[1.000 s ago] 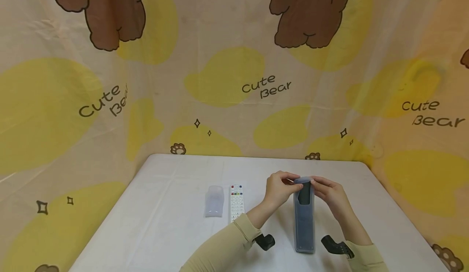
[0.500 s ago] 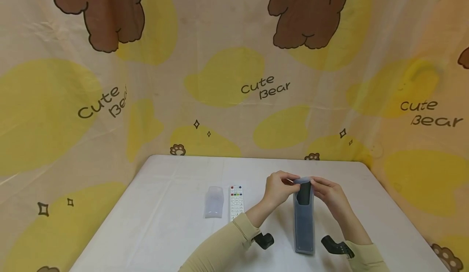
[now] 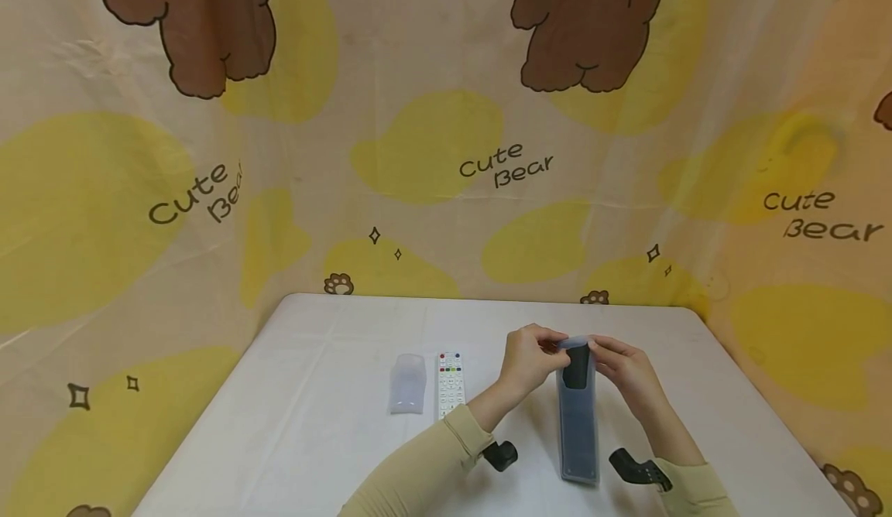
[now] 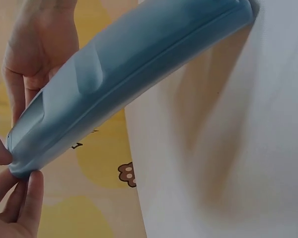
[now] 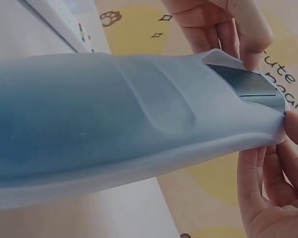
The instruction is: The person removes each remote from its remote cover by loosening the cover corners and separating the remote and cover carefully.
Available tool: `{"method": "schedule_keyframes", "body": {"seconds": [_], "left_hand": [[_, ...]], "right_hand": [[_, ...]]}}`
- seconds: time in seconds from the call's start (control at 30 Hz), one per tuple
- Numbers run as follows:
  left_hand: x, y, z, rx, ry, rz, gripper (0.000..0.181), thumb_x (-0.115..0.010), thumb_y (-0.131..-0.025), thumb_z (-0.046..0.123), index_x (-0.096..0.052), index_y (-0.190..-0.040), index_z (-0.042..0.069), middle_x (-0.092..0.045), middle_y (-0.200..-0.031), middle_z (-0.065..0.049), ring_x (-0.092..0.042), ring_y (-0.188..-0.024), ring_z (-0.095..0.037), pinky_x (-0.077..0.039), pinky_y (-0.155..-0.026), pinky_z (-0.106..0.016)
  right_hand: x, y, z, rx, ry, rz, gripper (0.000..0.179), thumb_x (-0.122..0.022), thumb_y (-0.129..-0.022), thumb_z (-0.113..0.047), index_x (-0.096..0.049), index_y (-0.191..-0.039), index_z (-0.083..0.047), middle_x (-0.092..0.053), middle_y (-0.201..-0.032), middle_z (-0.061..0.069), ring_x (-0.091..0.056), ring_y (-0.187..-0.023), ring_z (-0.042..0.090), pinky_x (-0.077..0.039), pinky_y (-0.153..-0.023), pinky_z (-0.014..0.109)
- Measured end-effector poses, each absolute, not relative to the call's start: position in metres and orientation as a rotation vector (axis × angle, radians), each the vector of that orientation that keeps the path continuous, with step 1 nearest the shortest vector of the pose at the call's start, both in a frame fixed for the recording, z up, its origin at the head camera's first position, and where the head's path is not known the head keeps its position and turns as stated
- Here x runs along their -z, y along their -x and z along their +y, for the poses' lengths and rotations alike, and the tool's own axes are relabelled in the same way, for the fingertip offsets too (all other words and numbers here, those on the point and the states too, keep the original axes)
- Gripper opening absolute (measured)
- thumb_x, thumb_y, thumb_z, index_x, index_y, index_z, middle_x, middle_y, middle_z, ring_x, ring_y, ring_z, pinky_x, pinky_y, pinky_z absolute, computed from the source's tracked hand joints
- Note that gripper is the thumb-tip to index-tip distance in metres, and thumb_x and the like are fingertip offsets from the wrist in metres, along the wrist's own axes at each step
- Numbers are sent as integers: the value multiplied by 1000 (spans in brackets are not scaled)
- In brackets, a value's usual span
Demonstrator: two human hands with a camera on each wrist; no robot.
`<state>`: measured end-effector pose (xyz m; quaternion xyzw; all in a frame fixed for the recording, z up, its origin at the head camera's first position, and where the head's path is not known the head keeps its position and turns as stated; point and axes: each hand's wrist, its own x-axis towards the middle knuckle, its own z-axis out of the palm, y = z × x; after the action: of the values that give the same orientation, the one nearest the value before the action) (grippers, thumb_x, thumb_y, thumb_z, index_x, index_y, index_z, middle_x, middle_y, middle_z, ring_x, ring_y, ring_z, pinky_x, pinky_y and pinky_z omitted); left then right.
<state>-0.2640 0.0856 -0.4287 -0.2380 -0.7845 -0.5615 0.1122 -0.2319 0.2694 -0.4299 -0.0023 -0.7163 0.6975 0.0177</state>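
A white remote (image 3: 451,385) and translucent cover (image 3: 407,384) lie before a bear-print backdrop (image 3: 425,145).

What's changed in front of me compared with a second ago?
Very little: the top end of the blue-grey cover shifted slightly left, as did the left hand and right hand. Both still pinch it; nothing was released. The white remote and translucent piece stayed put.
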Motion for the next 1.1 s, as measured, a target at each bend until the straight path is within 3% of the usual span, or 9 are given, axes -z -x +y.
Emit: {"method": "schedule_keyframes", "body": {"seconds": [0.4, 0.77, 1.1], "left_hand": [[428, 263, 82, 1556, 699, -2262, 17, -68, -74, 2, -76, -88, 7, -69, -79, -3, -59, -64, 2, -49, -58, -9], [426, 265, 81, 1630, 638, -2243, 15, -70, -74, 2, -77, -84, 9, -72, -77, -2, -59, -62, 2, -49, -57, -11], [429, 272, 78, 1820, 622, -2232, 11, -71, -76, 5, -77, -84, 11, -73, -78, -1, -60, -63, 1, -52, -58, -16]], "right_hand": [[431, 233, 267, -2128, -19, -2247, 23, -61, -93, -25, -68, -111, -14, -66, -95, -19, -61, -94, -4, -50, -82, 12], [429, 233, 266, -2106, -41, -2268, 41, -61, -93, -27, -60, -122, 2, -65, -98, -20, -60, -97, -5, -49, -83, 11], [430, 233, 270, -2127, -116, -2252, 32, -59, -94, -23, -63, -120, -4, -65, -100, -19, -60, -99, -5, -50, -83, 13]]}}
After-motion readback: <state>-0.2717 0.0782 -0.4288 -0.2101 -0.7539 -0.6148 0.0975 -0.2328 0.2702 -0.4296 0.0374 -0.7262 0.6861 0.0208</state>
